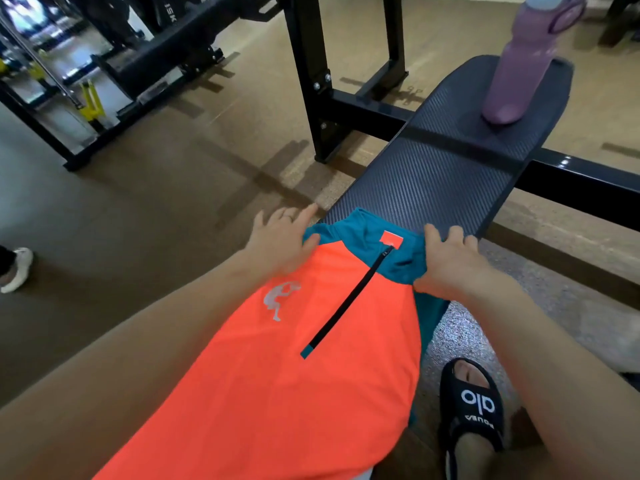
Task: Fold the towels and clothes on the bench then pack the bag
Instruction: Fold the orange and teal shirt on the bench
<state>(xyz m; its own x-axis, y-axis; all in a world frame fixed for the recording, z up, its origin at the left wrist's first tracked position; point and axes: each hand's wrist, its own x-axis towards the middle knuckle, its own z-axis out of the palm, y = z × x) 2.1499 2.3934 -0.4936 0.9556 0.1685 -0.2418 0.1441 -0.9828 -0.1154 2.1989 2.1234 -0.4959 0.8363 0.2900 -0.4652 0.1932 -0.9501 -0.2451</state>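
Shirt (277, 368) lies on bench (433, 188), bottle (519, 64) behind it.

The orange cloth top (277, 368) looked smooth and matt, the bench pad (450, 161) ribbed, its black metal frame (588, 181) glossy.

even indoor light, soft shadows, warped edges.

bright orange zip-neck sports top (277, 375) with teal collar, black zipper, silver-grey figure print; dark grey ribbed padded bench (450, 174); mauve plastic water bottle (519, 64); black slide sandal (474, 414) with white lettering; brown floor (138, 202).
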